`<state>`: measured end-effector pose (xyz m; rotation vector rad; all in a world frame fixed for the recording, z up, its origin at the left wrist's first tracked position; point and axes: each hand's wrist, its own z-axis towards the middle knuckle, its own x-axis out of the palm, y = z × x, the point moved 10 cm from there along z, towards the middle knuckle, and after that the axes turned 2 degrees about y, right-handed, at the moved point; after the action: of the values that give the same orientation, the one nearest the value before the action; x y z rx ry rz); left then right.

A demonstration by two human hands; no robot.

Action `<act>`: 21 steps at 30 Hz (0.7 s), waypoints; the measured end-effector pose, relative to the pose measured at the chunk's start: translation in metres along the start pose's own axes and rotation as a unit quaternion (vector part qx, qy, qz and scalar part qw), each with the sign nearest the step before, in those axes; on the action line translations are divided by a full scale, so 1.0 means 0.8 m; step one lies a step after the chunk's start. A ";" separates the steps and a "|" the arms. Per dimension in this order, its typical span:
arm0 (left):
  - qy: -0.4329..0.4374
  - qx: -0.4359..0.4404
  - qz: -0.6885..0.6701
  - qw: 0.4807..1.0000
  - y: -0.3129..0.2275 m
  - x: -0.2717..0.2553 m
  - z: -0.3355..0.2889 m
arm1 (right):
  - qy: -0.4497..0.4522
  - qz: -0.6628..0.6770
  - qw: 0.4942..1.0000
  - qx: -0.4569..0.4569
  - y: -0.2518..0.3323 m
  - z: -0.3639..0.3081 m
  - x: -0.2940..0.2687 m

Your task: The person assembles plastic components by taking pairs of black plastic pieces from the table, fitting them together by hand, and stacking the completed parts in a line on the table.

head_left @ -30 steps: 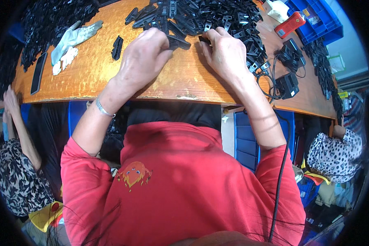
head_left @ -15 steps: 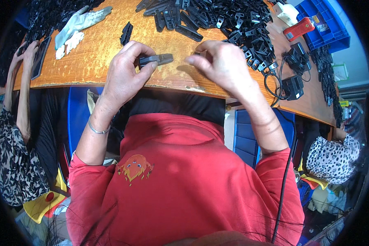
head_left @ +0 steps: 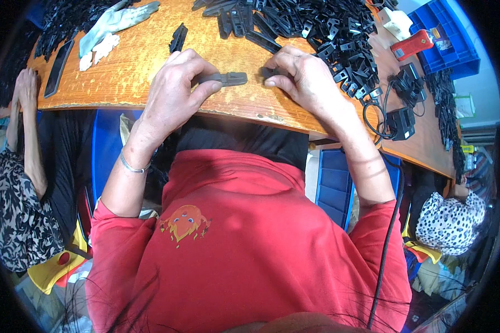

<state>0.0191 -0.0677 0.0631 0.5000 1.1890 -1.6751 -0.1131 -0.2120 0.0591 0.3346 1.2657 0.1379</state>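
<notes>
My left hand (head_left: 179, 91) pinches a flat, dark grey plastic part (head_left: 236, 79) between thumb and fingers. Its blunt end sticks out to the right, low over the near edge of the table, while the rest is hidden in my grip. Across a short gap, my right hand (head_left: 308, 80) is closed on a small black piece (head_left: 268, 72), of which only a bit shows beside the thumb. The two parts are apart. Beyond my left hand lies a single long black plastic part (head_left: 178, 38).
A big heap of black plastic parts (head_left: 294, 19) covers the table (head_left: 144, 66) at the back. Left are a pale glove (head_left: 114, 22), a phone (head_left: 59, 67) and a co-worker's hands (head_left: 25, 89). Right are a black adapter with cable (head_left: 400, 123), a red bottle (head_left: 412, 44) and a blue crate (head_left: 455, 53).
My hands stay pinched, with the left one's part a little further right. More of the black piece in my right hand shows. The co-worker's hands at left have moved away from the phone.
</notes>
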 end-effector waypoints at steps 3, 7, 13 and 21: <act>-0.018 -0.002 -0.016 1.000 -0.001 -0.001 0.000 | -0.045 0.013 0.999 -0.016 0.032 0.005 -0.001; -0.021 -0.008 -0.014 1.000 0.000 0.000 0.000 | -0.070 0.002 0.998 0.002 0.042 0.011 0.005; -0.020 -0.018 -0.042 0.999 0.001 0.006 -0.001 | -0.083 0.020 0.996 -0.015 0.038 0.019 0.006; 0.035 -0.039 -0.031 0.998 0.010 -0.012 -0.018 | -0.075 0.087 0.987 -0.112 0.076 0.031 0.029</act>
<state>0.0279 -0.0510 0.0605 0.4817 1.3272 -1.6684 -0.0775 -0.1525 0.0639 0.2567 1.0601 0.3944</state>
